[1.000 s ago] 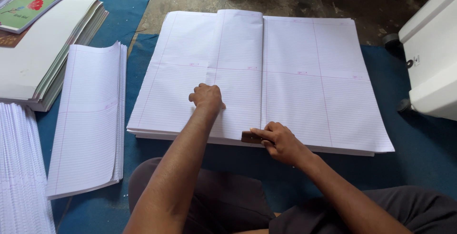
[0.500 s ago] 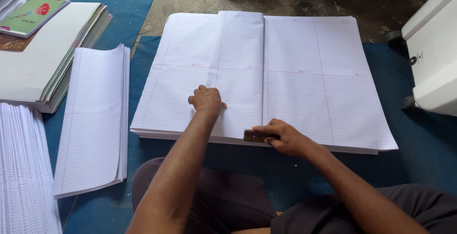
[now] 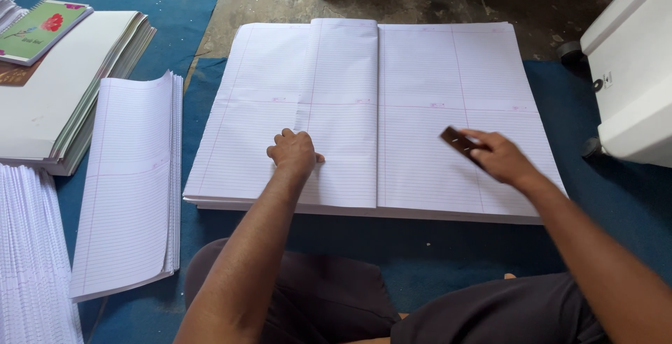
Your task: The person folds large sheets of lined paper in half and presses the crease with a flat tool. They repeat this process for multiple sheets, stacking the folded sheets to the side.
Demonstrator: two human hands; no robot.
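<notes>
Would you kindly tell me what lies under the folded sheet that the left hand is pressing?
The folded sheet under the left hand lies on a stack of large ruled sheets, which rests on blue matting. Whatever lies beneath its flap is covered.

There is only one view, from a camera on the seated person's head, tilted steeply down and forward over the lap. It sits close above the wide stack of white ruled paper sheets (image 3: 420, 106) on the blue floor mat (image 3: 616, 197), with both forearms reaching in from the bottom edge.
</notes>
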